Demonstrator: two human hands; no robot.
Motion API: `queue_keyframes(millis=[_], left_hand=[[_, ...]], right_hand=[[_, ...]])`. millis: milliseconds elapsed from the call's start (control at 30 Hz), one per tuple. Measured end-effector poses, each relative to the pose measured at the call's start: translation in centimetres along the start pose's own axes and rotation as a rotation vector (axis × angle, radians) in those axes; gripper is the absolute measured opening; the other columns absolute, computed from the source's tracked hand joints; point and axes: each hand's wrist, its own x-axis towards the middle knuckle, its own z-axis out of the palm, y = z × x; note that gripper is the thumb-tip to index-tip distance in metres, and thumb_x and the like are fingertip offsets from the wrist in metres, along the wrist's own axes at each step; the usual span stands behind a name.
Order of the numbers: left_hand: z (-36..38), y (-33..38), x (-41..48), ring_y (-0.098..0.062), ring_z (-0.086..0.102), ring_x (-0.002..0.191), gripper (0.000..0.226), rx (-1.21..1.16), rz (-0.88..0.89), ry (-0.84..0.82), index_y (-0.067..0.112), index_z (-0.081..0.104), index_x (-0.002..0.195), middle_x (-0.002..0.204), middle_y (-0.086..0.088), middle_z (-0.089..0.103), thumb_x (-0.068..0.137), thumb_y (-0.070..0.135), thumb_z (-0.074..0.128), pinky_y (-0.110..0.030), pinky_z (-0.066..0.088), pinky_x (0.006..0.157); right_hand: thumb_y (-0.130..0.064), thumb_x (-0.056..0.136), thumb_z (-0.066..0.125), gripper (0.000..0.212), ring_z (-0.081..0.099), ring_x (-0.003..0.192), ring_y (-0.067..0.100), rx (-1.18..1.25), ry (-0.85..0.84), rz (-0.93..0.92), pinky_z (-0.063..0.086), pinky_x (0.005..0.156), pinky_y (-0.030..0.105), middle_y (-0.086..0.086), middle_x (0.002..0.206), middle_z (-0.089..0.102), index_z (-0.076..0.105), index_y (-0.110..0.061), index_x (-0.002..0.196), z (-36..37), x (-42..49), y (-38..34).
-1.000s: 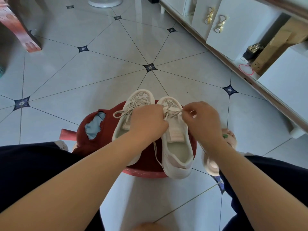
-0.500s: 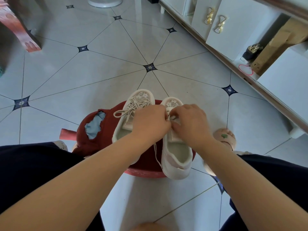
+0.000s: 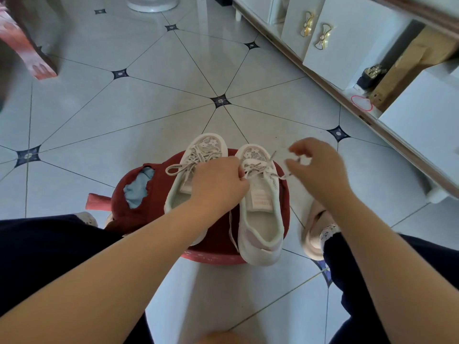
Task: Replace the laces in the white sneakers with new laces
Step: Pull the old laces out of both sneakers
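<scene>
Two white sneakers lie side by side, toes pointing away from the person, on a round red stool (image 3: 216,255) that stands on a tiled floor (image 3: 154,103). The left sneaker (image 3: 211,145) has its lace laced in, a loose loop (image 3: 173,168) hanging off its outer side. The right sneaker (image 3: 263,219) sits just beside it, its heel overhanging the stool's near rim. The left hand (image 3: 218,182) lies across the left sneaker's opening with fingers curled, its fingertips gripping the grey-flecked lace (image 3: 258,167) at the right sneaker's upper eyelets. The right hand (image 3: 315,167) is raised clear of the right sneaker on its outer side, thumb and forefinger pinching a free end of that lace, which is drawn out sideways from the eyelets. A dark red torn cover (image 3: 124,194) hangs over the stool's left side, showing blue beneath. A slippered foot (image 3: 310,240) rests on the floor beside the stool. A white cabinet (image 3: 347,50) stands at upper right.
</scene>
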Motion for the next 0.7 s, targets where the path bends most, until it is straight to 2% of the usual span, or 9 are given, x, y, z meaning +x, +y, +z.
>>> queue_keyframes(millis=[67, 133, 200, 267, 333, 467, 533, 633, 700], left_hand=[[0.0, 0.1, 0.0, -0.018, 0.058, 0.09, 0.012, -0.005, -0.003, -0.003, 0.021, 0.062, 0.092, 0.089, 0.004, 0.065, 0.084, 0.023, 0.053, -0.037, 0.042, 0.089], [0.1, 0.2, 0.0, -0.018, 0.058, 0.09, 0.013, -0.001, 0.001, 0.005, 0.022, 0.063, 0.091, 0.089, 0.004, 0.066, 0.083, 0.023, 0.053, -0.037, 0.042, 0.088], [0.1, 0.2, 0.0, -0.019, 0.058, 0.089, 0.014, 0.006, 0.003, 0.013, 0.022, 0.063, 0.091, 0.088, 0.004, 0.066, 0.081, 0.023, 0.053, -0.036, 0.042, 0.086], [0.2, 0.2, 0.1, -0.019, 0.058, 0.09, 0.015, 0.004, 0.0, 0.01, 0.021, 0.063, 0.092, 0.089, 0.004, 0.066, 0.082, 0.023, 0.053, -0.036, 0.043, 0.086], [0.1, 0.1, 0.1, -0.019, 0.058, 0.088, 0.013, -0.004, -0.005, 0.004, 0.021, 0.063, 0.09, 0.087, 0.004, 0.065, 0.082, 0.023, 0.053, -0.036, 0.043, 0.086], [0.1, -0.2, 0.0, -0.017, 0.057, 0.084, 0.011, -0.008, -0.011, 0.009, 0.019, 0.062, 0.088, 0.083, 0.005, 0.063, 0.084, 0.022, 0.053, -0.034, 0.042, 0.084], [0.2, -0.2, 0.0, -0.017, 0.057, 0.084, 0.012, -0.008, -0.008, 0.011, 0.019, 0.062, 0.09, 0.083, 0.004, 0.063, 0.084, 0.022, 0.052, -0.033, 0.042, 0.084], [0.2, 0.0, 0.0, -0.018, 0.057, 0.085, 0.014, -0.009, -0.001, 0.018, 0.018, 0.063, 0.092, 0.085, 0.004, 0.064, 0.084, 0.022, 0.052, -0.034, 0.043, 0.085], [0.1, 0.1, 0.0, -0.019, 0.058, 0.086, 0.015, -0.007, 0.005, 0.016, 0.018, 0.063, 0.093, 0.086, 0.003, 0.065, 0.083, 0.021, 0.052, -0.036, 0.043, 0.085]], right_hand=[[-0.026, 0.083, 0.063, 0.019, 0.05, 0.103, 0.018, -0.065, -0.074, -0.151, 0.033, 0.085, 0.025, -0.004, 0.103, 0.061, 0.067, -0.022, 0.101, 1.8, -1.0, -1.2], [-0.03, 0.084, 0.061, 0.019, 0.048, 0.109, 0.023, -0.171, -0.117, -0.255, 0.03, 0.093, 0.032, 0.0, 0.106, 0.062, 0.07, -0.022, 0.098, 3.2, -1.6, -2.1], [-0.029, 0.087, 0.056, 0.021, 0.046, 0.111, 0.024, -0.267, -0.151, -0.278, 0.026, 0.095, 0.032, 0.002, 0.106, 0.062, 0.071, -0.02, 0.098, 3.8, -1.8, -2.6], [-0.026, 0.087, 0.054, 0.021, 0.048, 0.106, 0.027, -0.338, -0.099, -0.336, 0.027, 0.092, 0.033, 0.004, 0.099, 0.064, 0.072, -0.017, 0.093, 4.1, -1.8, -2.8], [-0.025, 0.085, 0.057, 0.019, 0.052, 0.097, 0.029, -0.325, -0.008, -0.307, 0.033, 0.086, 0.036, 0.006, 0.092, 0.066, 0.073, -0.014, 0.086, 3.7, -1.4, -2.3], [-0.029, 0.086, 0.057, 0.018, 0.056, 0.098, 0.025, -0.103, 0.171, 0.08, 0.043, 0.082, 0.034, 0.002, 0.099, 0.066, 0.071, -0.018, 0.091, -0.1, 1.0, 0.8], [-0.028, 0.087, 0.056, 0.019, 0.056, 0.098, 0.025, -0.157, 0.173, 0.146, 0.048, 0.081, 0.038, 0.002, 0.101, 0.066, 0.07, -0.019, 0.094, -1.3, 1.3, 1.9], [-0.027, 0.084, 0.062, 0.027, 0.05, 0.108, 0.027, -0.215, -0.02, 0.021, 0.041, 0.093, 0.04, 0.003, 0.114, 0.061, 0.066, -0.022, 0.11, 0.3, 0.0, 0.6], [-0.021, 0.081, 0.065, 0.031, 0.05, 0.11, 0.03, -0.172, -0.079, -0.156, 0.037, 0.092, 0.039, 0.005, 0.112, 0.061, 0.067, -0.022, 0.112, 2.1, -1.3, -1.0]])
